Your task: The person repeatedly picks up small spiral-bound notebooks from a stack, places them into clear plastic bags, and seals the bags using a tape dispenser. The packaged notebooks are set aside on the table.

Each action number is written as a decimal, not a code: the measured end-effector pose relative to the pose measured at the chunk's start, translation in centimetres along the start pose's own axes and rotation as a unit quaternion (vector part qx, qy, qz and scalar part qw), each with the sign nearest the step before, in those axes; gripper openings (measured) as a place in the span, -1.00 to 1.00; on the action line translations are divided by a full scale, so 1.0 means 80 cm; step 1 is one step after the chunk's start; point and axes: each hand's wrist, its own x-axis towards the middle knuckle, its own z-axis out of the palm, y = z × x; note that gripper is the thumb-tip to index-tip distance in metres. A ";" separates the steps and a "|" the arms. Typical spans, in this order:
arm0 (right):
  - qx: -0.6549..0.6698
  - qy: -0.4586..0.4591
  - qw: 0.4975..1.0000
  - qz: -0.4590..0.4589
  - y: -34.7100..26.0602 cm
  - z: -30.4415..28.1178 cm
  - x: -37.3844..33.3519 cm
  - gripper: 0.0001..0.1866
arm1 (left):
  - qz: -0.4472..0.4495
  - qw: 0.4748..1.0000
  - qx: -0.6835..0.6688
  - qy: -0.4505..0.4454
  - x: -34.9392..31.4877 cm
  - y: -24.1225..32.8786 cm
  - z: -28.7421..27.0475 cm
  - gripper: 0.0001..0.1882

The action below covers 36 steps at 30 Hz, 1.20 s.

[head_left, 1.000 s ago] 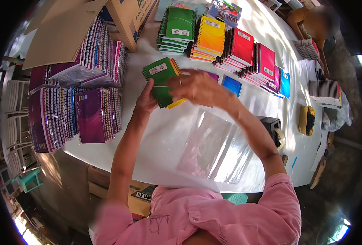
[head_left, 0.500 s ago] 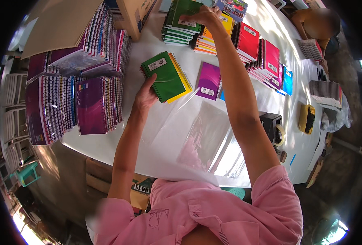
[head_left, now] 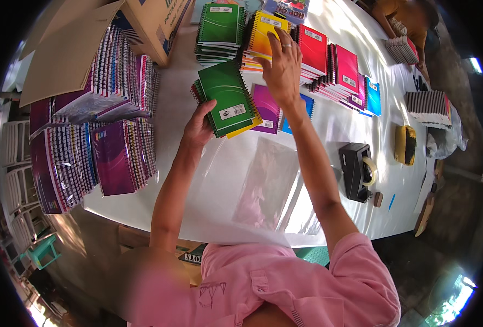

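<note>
My left hand point(head_left: 199, 122) grips a small bundle of spiral notebooks, with a green notebook point(head_left: 222, 92) on top and a yellow notebook point(head_left: 244, 128) peeking out below. Its thumb lies on the green cover's lower left. My right hand point(head_left: 282, 71), wearing a ring, has its fingers stretched over the stack of yellow notebooks point(head_left: 262, 34); whether the fingertips touch the cover is hard to see. Left of that stands a stack of green notebooks point(head_left: 219, 24). A purple notebook point(head_left: 264, 101) and a blue notebook point(head_left: 307, 109), partly behind my right wrist, lie nearer me.
Red notebooks point(head_left: 312, 48), pink notebooks point(head_left: 343, 68) and blue notebooks point(head_left: 373, 95) continue rightward. Clear plastic point(head_left: 266, 180) covers the near table. A tape dispenser point(head_left: 356, 169) sits right. Wrapped purple notebooks point(head_left: 113, 158) and a cardboard box point(head_left: 151, 27) crowd the left. Another person point(head_left: 399, 16) is far right.
My right hand has moved right, from the green stack to over the yellow one. Another green notebook now tops the bundle in my left hand. The whole view has shifted slightly.
</note>
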 end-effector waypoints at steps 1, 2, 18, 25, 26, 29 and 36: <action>-0.071 -0.001 0.997 -0.027 0.018 0.003 0.006 -0.56 | -0.017 1.000 -0.001 0.010 0.004 -0.001 0.001 -0.37; -0.064 0.002 0.996 -0.056 0.032 0.006 0.005 -0.60 | -0.020 1.000 0.015 -0.001 0.007 -0.003 0.002 -0.34; -0.143 0.030 0.989 -0.039 0.086 -0.069 -0.034 -0.58 | -0.044 0.995 -0.039 -0.084 0.048 -0.041 -0.004 -0.36; -0.045 0.079 0.996 -0.024 0.071 -0.102 -0.044 -0.57 | -0.062 0.995 -0.049 -0.067 0.068 -0.061 0.017 -0.40; -0.031 0.081 0.996 -0.029 0.046 -0.114 -0.053 -0.54 | -0.062 0.994 -0.050 -0.075 0.070 -0.065 0.019 -0.39; 0.058 0.045 0.996 -0.045 0.008 -0.133 -0.073 -0.48 | -0.073 0.993 -0.054 -0.081 0.077 -0.077 0.029 -0.36; 0.514 -0.218 0.825 -0.090 0.087 -0.147 -0.016 -0.66 | -0.096 0.989 -0.050 -0.103 0.073 -0.086 0.025 -0.24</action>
